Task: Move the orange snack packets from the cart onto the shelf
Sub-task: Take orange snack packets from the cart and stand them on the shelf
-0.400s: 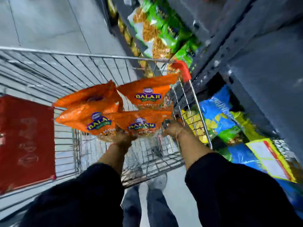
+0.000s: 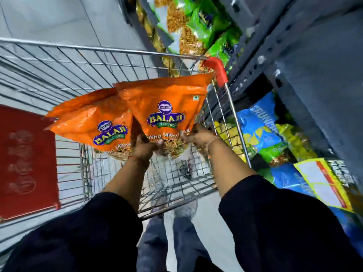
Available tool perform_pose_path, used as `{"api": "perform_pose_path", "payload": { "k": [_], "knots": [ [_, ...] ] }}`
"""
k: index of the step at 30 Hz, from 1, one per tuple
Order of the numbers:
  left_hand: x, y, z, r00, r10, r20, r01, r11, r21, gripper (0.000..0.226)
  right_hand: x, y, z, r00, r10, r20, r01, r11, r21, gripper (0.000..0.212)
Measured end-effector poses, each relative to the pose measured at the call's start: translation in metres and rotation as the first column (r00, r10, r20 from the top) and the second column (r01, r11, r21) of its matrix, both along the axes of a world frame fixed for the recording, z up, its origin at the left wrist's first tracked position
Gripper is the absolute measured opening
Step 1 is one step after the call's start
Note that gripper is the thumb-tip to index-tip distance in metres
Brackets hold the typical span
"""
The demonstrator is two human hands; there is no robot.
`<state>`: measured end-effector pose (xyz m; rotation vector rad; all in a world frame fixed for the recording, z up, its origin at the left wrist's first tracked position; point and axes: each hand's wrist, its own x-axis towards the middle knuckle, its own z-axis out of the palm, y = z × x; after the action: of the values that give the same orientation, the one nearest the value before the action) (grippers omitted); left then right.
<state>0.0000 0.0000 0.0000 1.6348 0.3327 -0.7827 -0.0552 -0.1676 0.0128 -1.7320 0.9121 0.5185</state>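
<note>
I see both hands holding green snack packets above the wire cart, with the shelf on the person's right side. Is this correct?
Not quite: the packets are orange, not green. The head view shows the left hand and right hand holding the orange snack packets above the wire cart, with the shelf on the person's right. Green packets lie only on that shelf.

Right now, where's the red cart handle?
Head view, upper right of centre: the red cart handle caps the cart's top rail corner, just above the right orange packet and against the shelf upright.
</note>
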Motion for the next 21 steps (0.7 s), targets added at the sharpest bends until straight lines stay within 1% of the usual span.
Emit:
{"api": "perform_pose_path", "payload": {
  "k": [1, 2, 4, 5, 6, 7, 8, 9, 10, 11, 13, 16, 17, 19, 21],
  "knots": [
    [0.001, 0.002, 0.012, 1.0, -0.011, -0.01, 0.011, 1.0, -0.025, 0.047, -0.003, 0.004, 0.017, 0.997, -0.061, 0.057, 0.059, 0.997, 0.05, 0.05],
    [0.0, 0.005, 0.025, 1.0, -0.023, 0.01, 0.024, 0.996, -0.088, 0.05, -0.009, 0.008, 0.028, 0.984, -0.124, 0.124, 0.113, 0.989, 0.091, 0.048],
    [-0.002, 0.01, 0.055, 0.995, -0.065, 0.08, 0.08, 0.975, -0.208, 0.068, -0.024, 0.021, 0.063, 0.914, -0.319, 0.249, 0.265, 0.937, 0.228, 0.048],
    [-0.007, 0.011, 0.07, 0.995, -0.067, 0.076, 0.085, 0.964, -0.253, 0.079, -0.031, 0.028, 0.077, 0.874, -0.402, 0.274, 0.325, 0.901, 0.287, 0.05],
    [-0.008, 0.012, 0.083, 0.996, -0.063, 0.06, 0.077, 0.96, -0.271, 0.082, -0.038, 0.032, 0.091, 0.824, -0.475, 0.31, 0.373, 0.866, 0.333, 0.05],
    [-0.014, 0.011, 0.103, 0.996, -0.034, 0.082, 0.057, 0.952, -0.3, 0.078, -0.045, 0.037, 0.108, 0.775, -0.526, 0.349, 0.406, 0.839, 0.364, 0.046],
    [-0.018, 0.006, 0.121, 0.99, -0.002, 0.138, 0.047, 0.946, -0.32, 0.066, -0.051, 0.037, 0.126, 0.714, -0.571, 0.405, 0.436, 0.816, 0.38, 0.039],
    [-0.022, 0.0, 0.137, 0.979, 0.016, 0.204, 0.056, 0.939, -0.34, 0.046, -0.058, 0.036, 0.143, 0.663, -0.602, 0.445, 0.459, 0.796, 0.394, 0.032],
    [-0.027, -0.01, 0.152, 0.963, 0.019, 0.27, 0.083, 0.929, -0.36, 0.03, -0.064, 0.032, 0.157, 0.609, -0.624, 0.49, 0.474, 0.782, 0.406, 0.026],
    [-0.032, -0.023, 0.169, 0.944, 0.007, 0.331, 0.122, 0.922, -0.368, 0.025, -0.073, 0.026, 0.175, 0.557, -0.633, 0.538, 0.487, 0.774, 0.405, 0.022],
    [-0.046, -0.053, 0.206, 0.896, -0.03, 0.443, 0.234, 0.88, -0.414, 0.024, -0.095, 0.007, 0.205, 0.459, -0.639, 0.618, 0.542, 0.752, 0.374, 0.012],
    [-0.067, -0.11, 0.241, 0.831, -0.117, 0.544, 0.419, 0.775, -0.473, 0.021, -0.136, -0.029, 0.245, 0.302, -0.616, 0.727, 0.642, 0.695, 0.323, 0.011],
    [-0.075, -0.13, 0.25, 0.804, -0.156, 0.574, 0.481, 0.738, -0.473, 0.022, -0.149, -0.039, 0.255, 0.266, -0.603, 0.752, 0.678, 0.671, 0.298, 0.01],
    [-0.097, -0.175, 0.265, 0.741, -0.255, 0.622, 0.61, 0.642, -0.464, 0.024, -0.183, -0.065, 0.271, 0.187, -0.589, 0.786, 0.76, 0.594, 0.264, 0.012],
    [-0.121, -0.216, 0.277, 0.665, -0.368, 0.65, 0.72, 0.546, -0.427, 0.029, -0.217, -0.088, 0.283, 0.115, -0.584, 0.803, 0.835, 0.494, 0.24, 0.013]
  ]
}}
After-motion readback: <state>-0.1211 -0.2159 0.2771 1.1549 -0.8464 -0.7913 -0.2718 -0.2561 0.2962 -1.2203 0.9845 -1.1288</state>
